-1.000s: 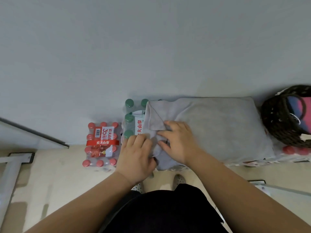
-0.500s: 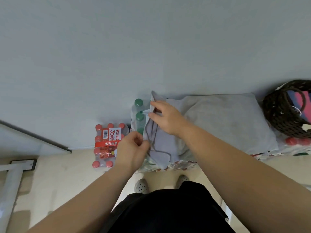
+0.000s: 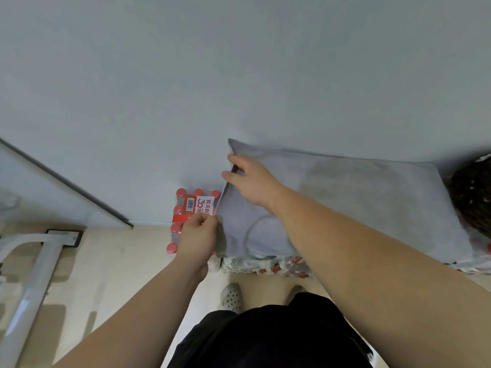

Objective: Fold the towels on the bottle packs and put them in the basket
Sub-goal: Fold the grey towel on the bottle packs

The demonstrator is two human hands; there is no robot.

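Hands | left hand (image 3: 198,235) pinches towel (image 3: 345,200) edge | right hand (image 3: 252,179) pinches corner

The person wears a black garment (image 3: 268,338) and pale perforated clogs (image 3: 231,297), with bare forearms (image 3: 372,261).
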